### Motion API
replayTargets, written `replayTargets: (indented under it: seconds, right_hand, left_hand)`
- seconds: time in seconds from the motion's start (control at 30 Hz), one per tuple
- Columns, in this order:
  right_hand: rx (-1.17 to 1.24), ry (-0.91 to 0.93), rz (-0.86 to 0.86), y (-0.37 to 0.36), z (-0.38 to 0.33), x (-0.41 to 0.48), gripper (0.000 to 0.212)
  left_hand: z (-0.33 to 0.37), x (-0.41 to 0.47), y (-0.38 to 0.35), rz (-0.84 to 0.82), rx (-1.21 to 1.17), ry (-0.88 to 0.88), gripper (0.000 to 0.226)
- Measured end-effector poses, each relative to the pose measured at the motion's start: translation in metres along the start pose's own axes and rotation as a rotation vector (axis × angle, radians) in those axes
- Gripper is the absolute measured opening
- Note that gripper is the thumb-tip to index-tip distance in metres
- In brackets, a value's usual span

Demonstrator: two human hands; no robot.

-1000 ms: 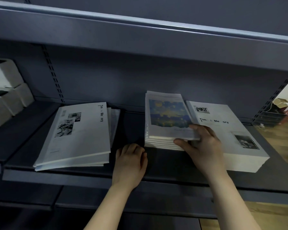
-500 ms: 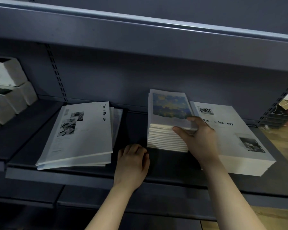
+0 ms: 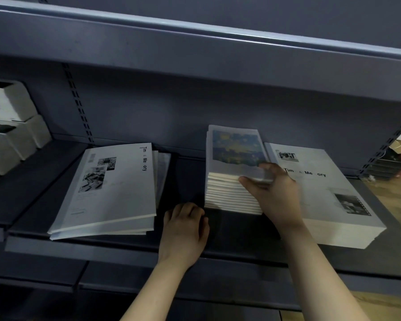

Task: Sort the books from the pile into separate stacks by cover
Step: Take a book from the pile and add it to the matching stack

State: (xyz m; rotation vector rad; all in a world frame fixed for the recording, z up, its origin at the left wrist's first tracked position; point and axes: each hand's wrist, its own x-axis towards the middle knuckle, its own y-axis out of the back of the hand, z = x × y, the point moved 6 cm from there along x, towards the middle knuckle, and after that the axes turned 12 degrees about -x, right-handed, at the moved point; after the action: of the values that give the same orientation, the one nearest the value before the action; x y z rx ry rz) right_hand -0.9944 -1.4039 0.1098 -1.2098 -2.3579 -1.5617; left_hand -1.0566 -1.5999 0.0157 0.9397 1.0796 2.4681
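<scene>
The right hand (image 3: 273, 195) is at the near right corner of the painted-cover stack (image 3: 229, 195), its fingers (image 3: 267, 167) clamped on the top book (image 3: 236, 149), thumb against the edge below. A second ago that book hung out over the corner; now it sits closer to square with the ones beneath, so it looks like a book just landed and being tidied. The left hand (image 3: 185, 230) hasn't budged: it rests on the shelf (image 3: 125, 249) in the gap between piles, fingers loosely curled, holding nothing. To the left lies the low mixed pile (image 3: 111, 186), a Time & Memory cover on top; to the right, touching the painted stack, stands the tall Time & Memory stack (image 3: 329, 205). By my reading, the sorting is well along, with the left pile yet to be dealt out.
</scene>
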Motion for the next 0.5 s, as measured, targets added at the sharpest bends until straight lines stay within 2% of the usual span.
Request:
replayTargets:
  seconds: [0.2, 0.5]
  right_hand:
    - [-0.026, 0.061, -0.049, -0.0011, -0.0002, 0.0007, 0.068]
    - [-0.046, 0.083, 0.015, -0.0035, -0.0021, 0.0007, 0.065]
  left_hand:
    - [0.0000, -0.0008, 0.0007, -0.003, 0.011, 0.003, 0.034]
    - [-0.0002, 0.0000, -0.0006, -0.017, -0.003, 0.005, 0.026]
